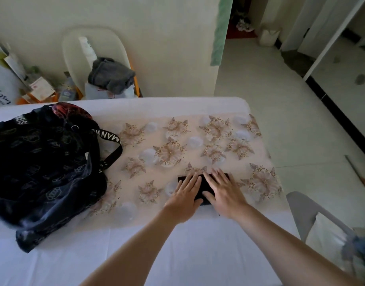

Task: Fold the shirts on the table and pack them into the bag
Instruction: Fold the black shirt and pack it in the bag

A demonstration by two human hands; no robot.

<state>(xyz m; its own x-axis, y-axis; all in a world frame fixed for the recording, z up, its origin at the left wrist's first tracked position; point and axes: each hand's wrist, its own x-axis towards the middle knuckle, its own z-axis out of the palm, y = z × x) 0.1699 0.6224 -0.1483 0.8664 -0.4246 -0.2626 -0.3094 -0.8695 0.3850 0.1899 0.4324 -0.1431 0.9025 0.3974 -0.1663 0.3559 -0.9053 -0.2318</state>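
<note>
Fingers (195, 177) spread flat, both hands pressing folded black shirt (204, 189) on worktop (136, 254) | soft, light, floppy | scoop under both ends | bag (43, 162) left.

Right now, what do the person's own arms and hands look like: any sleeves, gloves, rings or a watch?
Both arms are bare all the way from the bottom edge of the picture, with no sleeve in sight. The left hand and the right hand wear no gloves. No ring, watch or bracelet shows on the fingers or wrists, and no markings can be made out.
</note>
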